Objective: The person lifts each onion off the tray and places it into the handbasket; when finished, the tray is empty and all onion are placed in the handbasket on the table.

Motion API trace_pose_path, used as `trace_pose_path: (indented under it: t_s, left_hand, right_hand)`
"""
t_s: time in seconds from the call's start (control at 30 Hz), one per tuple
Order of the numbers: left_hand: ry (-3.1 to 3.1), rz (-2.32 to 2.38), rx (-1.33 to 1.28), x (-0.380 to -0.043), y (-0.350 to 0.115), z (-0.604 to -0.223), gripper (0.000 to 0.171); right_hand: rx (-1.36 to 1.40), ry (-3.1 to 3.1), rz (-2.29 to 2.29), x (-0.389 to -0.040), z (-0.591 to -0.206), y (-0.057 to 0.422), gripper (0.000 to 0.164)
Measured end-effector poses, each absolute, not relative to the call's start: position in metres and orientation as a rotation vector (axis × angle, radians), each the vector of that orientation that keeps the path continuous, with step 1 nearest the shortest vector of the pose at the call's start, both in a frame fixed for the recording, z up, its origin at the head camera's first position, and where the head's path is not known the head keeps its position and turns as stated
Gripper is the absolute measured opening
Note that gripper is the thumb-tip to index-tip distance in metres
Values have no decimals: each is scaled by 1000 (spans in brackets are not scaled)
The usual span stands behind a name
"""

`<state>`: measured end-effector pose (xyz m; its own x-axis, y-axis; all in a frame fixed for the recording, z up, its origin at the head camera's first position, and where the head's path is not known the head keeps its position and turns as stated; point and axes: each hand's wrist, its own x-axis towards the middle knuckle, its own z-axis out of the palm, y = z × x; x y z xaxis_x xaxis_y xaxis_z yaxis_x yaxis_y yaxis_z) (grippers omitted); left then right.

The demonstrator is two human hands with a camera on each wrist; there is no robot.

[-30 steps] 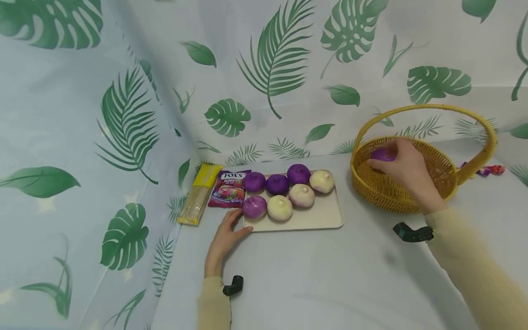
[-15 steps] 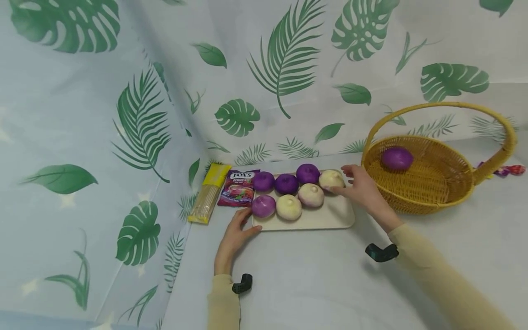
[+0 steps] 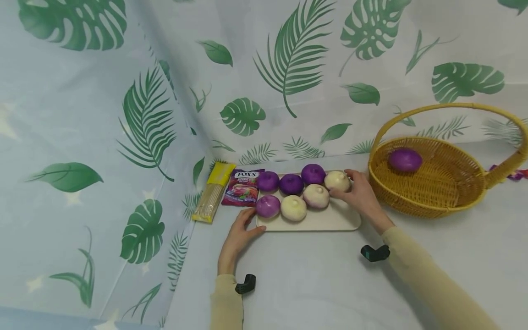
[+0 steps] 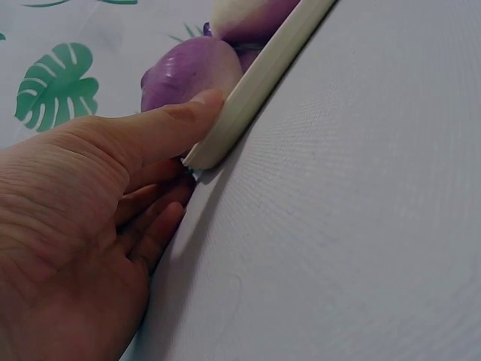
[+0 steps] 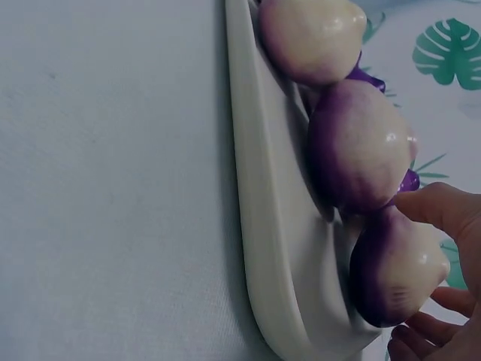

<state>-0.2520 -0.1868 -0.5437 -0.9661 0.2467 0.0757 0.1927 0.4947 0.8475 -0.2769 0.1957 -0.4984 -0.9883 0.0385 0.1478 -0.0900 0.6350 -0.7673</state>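
Note:
Several glossy purple and white turnips fill much of a cream tray (image 3: 313, 223). At the tray's right end, my right hand (image 3: 363, 195) has its thumb and fingers around a pale turnip (image 3: 336, 179). The right wrist view shows this turnip (image 5: 394, 267) with a purple side and a pale, nubbed end. My left hand (image 3: 238, 233) holds the tray's left end, its thumb over the rim (image 4: 233, 113) and its fingers on the outer side. A purple turnip (image 3: 268, 206) sits beside that hand. Another purple turnip (image 3: 405, 160) lies inside the wicker basket.
The yellow wicker basket (image 3: 429, 211), with a tall arched handle, stands right of the tray. Left of it lie a purple Fox's candy bag (image 3: 241, 188) and a yellow-topped noodle pack (image 3: 212, 192). Small wrapped candies (image 3: 515, 175) show behind the handle. Leaf-printed cloth rises behind.
My right hand has let go of the purple turnip in the basket and moved left to the pale turnip on the tray. My left hand stays at the tray. The head view has shifted slightly.

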Motion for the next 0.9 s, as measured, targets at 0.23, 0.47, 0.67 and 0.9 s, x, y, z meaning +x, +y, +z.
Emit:
trace_pose_path:
  t_s: [0.23, 0.47, 0.67, 0.9]
  left_hand:
    - [2677, 1490, 408, -254, -182, -543, 70]
    - [2673, 1494, 401, -252, -180, -542, 70]
    - [2676, 1491, 407, -250, -181, -543, 70]
    - [2710, 1450, 383, -248, -186, -542, 69]
  right_hand:
    - [50, -2731, 1251, -284, -501, 202, 86]
    - [15, -2735, 1290, -285, -498, 205, 82]
    - [23, -2705, 1236, -281, -494, 202, 82]
    - [167, -2620, 1176, -264, -467, 192, 77]
